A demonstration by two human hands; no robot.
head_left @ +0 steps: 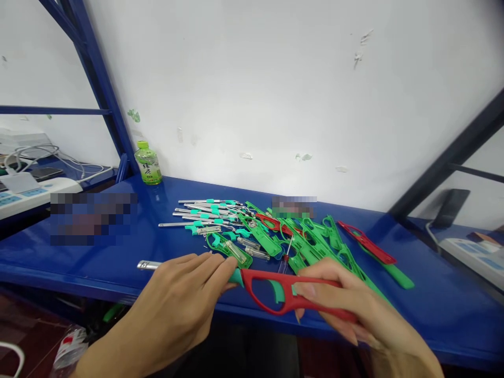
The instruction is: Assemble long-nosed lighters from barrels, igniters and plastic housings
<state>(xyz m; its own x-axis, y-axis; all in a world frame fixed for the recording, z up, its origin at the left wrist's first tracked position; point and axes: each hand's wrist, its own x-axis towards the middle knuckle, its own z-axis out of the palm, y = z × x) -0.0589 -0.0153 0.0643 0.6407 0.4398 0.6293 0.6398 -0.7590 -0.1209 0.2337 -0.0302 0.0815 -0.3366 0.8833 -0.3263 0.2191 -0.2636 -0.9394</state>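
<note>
My right hand (346, 310) is closed around the handle of a red plastic lighter casing (275, 294) with a green trigger, held over the front edge of the blue shelf (118, 252). My left hand (185, 299) pinches the front end of the same piece, where a metal tube (147, 265) sticks out to the left. Just behind lies a pile of green casings (307, 244), a few red ones among them. Several metal tubes with teal fittings (205, 215) lie to the pile's left.
A green tea bottle (148, 164) stands at the back left against the white wall. Blue rack posts rise on both sides. Power strips and cables (31, 184) lie on the left shelf. A red-and-green casing (374, 252) lies apart to the right.
</note>
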